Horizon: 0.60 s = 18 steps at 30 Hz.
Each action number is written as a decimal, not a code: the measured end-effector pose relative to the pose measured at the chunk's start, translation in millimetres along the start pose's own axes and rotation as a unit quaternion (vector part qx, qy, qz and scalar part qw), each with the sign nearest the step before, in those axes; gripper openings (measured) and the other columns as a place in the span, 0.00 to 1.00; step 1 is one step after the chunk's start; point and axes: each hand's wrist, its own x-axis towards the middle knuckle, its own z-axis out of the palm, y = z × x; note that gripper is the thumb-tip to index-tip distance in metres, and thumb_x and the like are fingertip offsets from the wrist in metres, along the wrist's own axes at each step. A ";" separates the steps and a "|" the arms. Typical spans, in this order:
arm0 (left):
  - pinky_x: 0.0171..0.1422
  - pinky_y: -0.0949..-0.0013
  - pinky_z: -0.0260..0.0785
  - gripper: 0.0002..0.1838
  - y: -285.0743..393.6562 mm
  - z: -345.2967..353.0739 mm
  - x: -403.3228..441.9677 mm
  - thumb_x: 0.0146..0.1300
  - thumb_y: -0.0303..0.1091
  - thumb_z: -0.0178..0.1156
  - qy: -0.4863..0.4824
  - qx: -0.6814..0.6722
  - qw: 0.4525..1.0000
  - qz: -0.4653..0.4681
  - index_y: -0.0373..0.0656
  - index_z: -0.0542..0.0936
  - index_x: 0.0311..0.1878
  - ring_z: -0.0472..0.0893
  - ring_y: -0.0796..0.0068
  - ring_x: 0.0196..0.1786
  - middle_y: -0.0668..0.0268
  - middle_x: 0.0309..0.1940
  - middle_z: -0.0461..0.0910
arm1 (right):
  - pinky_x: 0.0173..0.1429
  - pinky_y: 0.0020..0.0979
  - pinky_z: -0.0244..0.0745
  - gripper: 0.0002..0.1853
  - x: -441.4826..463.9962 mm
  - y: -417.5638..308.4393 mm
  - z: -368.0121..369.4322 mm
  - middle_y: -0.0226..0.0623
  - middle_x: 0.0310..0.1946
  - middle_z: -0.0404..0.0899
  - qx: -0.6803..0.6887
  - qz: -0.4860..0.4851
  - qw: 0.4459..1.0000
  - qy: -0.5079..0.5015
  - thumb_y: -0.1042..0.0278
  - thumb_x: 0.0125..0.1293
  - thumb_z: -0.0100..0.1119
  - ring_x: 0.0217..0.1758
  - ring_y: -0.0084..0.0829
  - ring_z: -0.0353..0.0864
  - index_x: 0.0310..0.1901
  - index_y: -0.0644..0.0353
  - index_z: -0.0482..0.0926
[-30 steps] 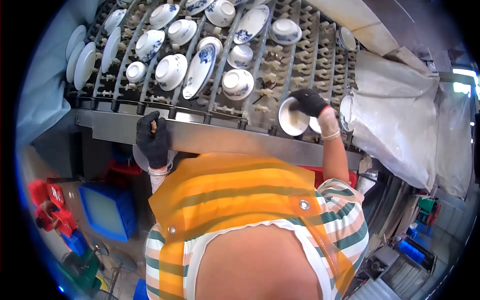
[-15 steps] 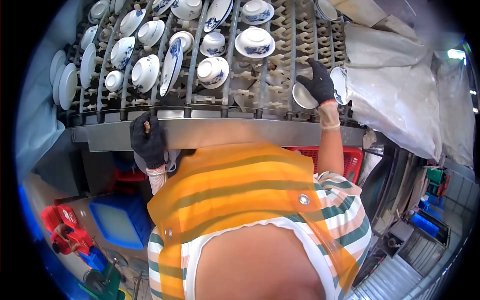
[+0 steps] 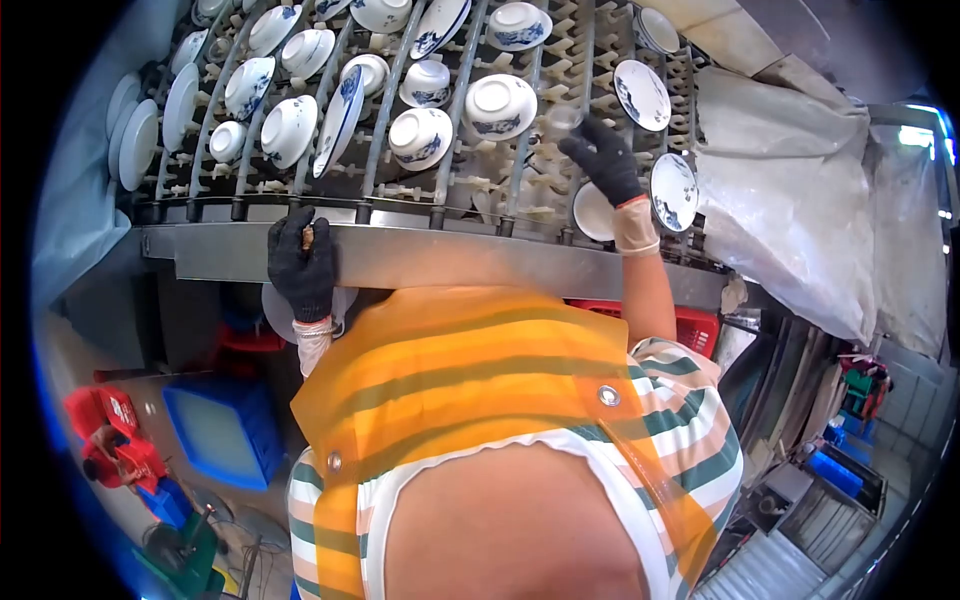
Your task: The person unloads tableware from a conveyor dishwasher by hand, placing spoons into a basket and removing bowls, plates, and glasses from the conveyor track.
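In the head view my left hand [image 3: 303, 265], in a black glove, is closed with fingers curled at the metal ledge [image 3: 430, 258]. A small brown spot shows among its fingers; what it is I cannot tell. My right hand [image 3: 607, 162], also black-gloved, reaches over the rack with its fingers apart. By its fingertips is a small translucent cup-like thing [image 3: 563, 120], blurred. A white bowl [image 3: 594, 214] lies under the wrist, partly hidden. To the hand's right leans a blue-patterned plate [image 3: 674, 192], and behind it a second plate [image 3: 642, 96].
White bowls with blue decoration [image 3: 420, 138] and oval dishes [image 3: 340, 122] fill the left of the pegged rack [image 3: 490, 185]. Plastic sheeting [image 3: 780, 200] hangs at the right. Below are a red basket [image 3: 697, 332] and a blue tub [image 3: 222, 435]. Another person [image 3: 105, 450] is at far left.
My right hand has shifted left over the rack, its fingers now further left. A second plate now shows behind it, and the plate beside the wrist is more exposed. My left hand stays at the ledge.
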 end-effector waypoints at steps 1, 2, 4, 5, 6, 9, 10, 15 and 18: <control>0.46 0.66 0.72 0.11 0.9 0.8 -0.4 0.55 0.26 0.66 -0.002 0.003 1.000 0.004 0.40 0.82 0.43 0.81 0.63 0.40 0.59 0.37 0.80 | 0.52 0.33 0.75 0.26 -13.3 -12.6 -6.7 0.40 0.44 0.83 0.004 0.021 1.000 0.001 0.56 0.53 0.71 0.47 0.35 0.82 0.52 0.58 0.79; 0.46 0.65 0.73 0.11 1.7 1.0 -1.4 0.55 0.26 0.66 -0.003 0.008 1.000 0.006 0.40 0.82 0.43 0.81 0.63 0.40 0.59 0.37 0.80 | 0.52 0.33 0.75 0.26 -20.0 -14.7 -15.3 0.40 0.44 0.83 0.004 0.017 1.000 -0.003 0.56 0.53 0.71 0.47 0.35 0.82 0.52 0.58 0.79; 0.46 0.65 0.73 0.11 7.1 4.3 -2.2 0.55 0.27 0.66 0.004 -0.002 1.000 -0.008 0.41 0.82 0.43 0.81 0.63 0.40 0.59 0.37 0.80 | 0.53 0.32 0.75 0.24 -35.1 -9.1 -41.3 0.42 0.43 0.83 -0.046 0.051 0.990 -0.119 0.60 0.54 0.70 0.46 0.31 0.83 0.51 0.62 0.79; 0.46 0.65 0.73 0.11 9.8 6.1 -2.7 0.55 0.27 0.66 0.007 -0.018 1.000 -0.016 0.41 0.82 0.42 0.81 0.63 0.40 0.59 0.37 0.80 | 0.52 0.33 0.76 0.22 -44.4 -10.0 -51.8 0.43 0.42 0.84 -0.098 0.048 0.983 -0.146 0.61 0.54 0.69 0.44 0.33 0.83 0.50 0.61 0.80; 0.46 0.65 0.73 0.11 10.2 7.6 -4.3 0.55 0.27 0.66 0.001 -0.022 1.000 -0.014 0.41 0.82 0.42 0.81 0.63 0.40 0.59 0.37 0.80 | 0.50 0.33 0.76 0.21 -52.7 -9.7 -62.5 0.44 0.41 0.84 -0.151 0.046 0.973 -0.170 0.61 0.54 0.69 0.43 0.35 0.84 0.49 0.59 0.81; 0.46 0.65 0.73 0.11 11.2 14.6 -6.2 0.54 0.27 0.66 0.014 0.040 0.999 0.014 0.41 0.82 0.42 0.81 0.63 0.40 0.59 0.37 0.80 | 0.48 0.35 0.77 0.18 -67.0 14.4 -67.0 0.45 0.38 0.84 -0.186 0.025 0.981 -0.046 0.69 0.55 0.65 0.42 0.40 0.84 0.49 0.57 0.81; 0.46 0.65 0.73 0.11 12.7 14.1 -7.0 0.55 0.26 0.66 0.007 0.042 0.999 0.009 0.41 0.82 0.42 0.81 0.63 0.40 0.59 0.38 0.81 | 0.48 0.35 0.77 0.17 -73.7 5.3 -65.9 0.45 0.39 0.83 -0.148 0.023 0.988 0.029 0.70 0.55 0.64 0.43 0.41 0.84 0.49 0.56 0.81; 0.45 0.65 0.73 0.11 20.0 17.4 -8.9 0.54 0.28 0.67 -0.005 0.037 0.999 -0.026 0.41 0.83 0.42 0.81 0.63 0.39 0.60 0.36 0.80 | 0.51 0.36 0.75 0.17 -74.9 -32.7 -80.7 0.46 0.44 0.82 -0.241 -0.201 0.940 0.133 0.70 0.54 0.66 0.47 0.44 0.81 0.48 0.56 0.82; 0.44 0.65 0.73 0.10 22.8 24.4 -10.6 0.54 0.28 0.66 0.001 0.061 0.998 -0.012 0.42 0.83 0.42 0.81 0.63 0.38 0.60 0.35 0.80 | 0.49 0.37 0.75 0.17 -61.7 2.4 -86.5 0.46 0.42 0.83 -0.183 -0.184 0.966 0.007 0.67 0.56 0.66 0.44 0.43 0.82 0.48 0.60 0.81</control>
